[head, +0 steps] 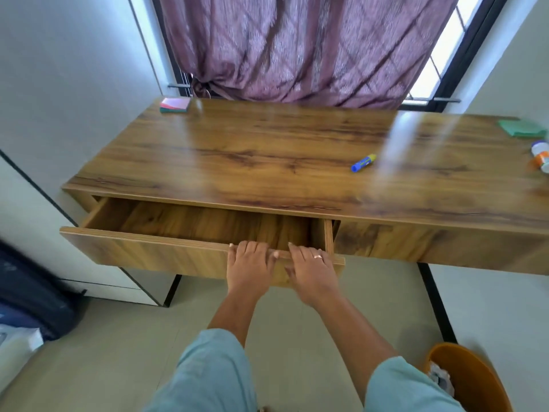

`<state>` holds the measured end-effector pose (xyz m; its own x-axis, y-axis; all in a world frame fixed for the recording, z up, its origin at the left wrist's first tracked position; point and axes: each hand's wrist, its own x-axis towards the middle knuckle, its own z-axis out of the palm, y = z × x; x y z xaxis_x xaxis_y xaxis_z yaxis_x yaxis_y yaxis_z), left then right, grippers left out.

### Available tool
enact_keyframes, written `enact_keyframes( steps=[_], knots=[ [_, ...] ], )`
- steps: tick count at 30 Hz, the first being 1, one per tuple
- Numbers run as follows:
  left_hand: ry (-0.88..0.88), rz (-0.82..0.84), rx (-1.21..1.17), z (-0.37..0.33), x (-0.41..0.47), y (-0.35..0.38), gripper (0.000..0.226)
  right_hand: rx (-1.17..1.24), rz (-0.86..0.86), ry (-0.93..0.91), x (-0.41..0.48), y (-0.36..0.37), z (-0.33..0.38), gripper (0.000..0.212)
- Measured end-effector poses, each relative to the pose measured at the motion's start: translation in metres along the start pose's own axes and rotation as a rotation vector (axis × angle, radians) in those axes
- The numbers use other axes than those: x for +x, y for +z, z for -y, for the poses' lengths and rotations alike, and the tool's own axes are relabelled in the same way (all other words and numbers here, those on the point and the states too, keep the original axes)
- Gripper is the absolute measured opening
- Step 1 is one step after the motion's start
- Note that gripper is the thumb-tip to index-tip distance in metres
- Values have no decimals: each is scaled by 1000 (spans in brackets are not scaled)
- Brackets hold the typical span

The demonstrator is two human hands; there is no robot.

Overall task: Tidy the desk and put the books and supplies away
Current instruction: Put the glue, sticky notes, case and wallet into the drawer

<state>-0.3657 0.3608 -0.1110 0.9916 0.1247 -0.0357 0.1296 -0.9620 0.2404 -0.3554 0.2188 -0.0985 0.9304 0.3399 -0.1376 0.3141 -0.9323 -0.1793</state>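
Observation:
A wooden desk (267, 150) stands under the window. Its left drawer (142, 248) is pulled out and looks empty inside. My left hand (248, 266) and my right hand (312, 270) lie side by side on the drawer's front panel, fingers straight and reaching over its top edge. On the desktop lie a pink and green pad of sticky notes (174, 105) at the far left corner, a blue and yellow marker (363, 163) right of the middle, a green cloth or pad (521, 128) at the far right, and a white and orange bottle (541, 156) at the right edge.
A mauve curtain (297, 46) hangs behind the desk. An orange waste bin (469, 379) with crumpled paper stands on the floor at the lower right. A dark bag (32, 295) and a white cabinet (26, 212) are at the left.

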Motion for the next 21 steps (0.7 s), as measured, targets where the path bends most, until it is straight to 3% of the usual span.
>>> enact_keyframes(
  steps=[2, 9, 21],
  knots=[
    [-30, 14, -24, -1, -9, -3, 41, 42, -17, -10, -7, -5, 0, 46],
    [-145, 130, 26, -6, -55, -10, 52, 188, 226, 54, -33, -20, 9, 27],
    [-343, 338, 106, -12, -112, -18, 53, 174, 510, -33, -64, -18, 16, 42]
  ],
)
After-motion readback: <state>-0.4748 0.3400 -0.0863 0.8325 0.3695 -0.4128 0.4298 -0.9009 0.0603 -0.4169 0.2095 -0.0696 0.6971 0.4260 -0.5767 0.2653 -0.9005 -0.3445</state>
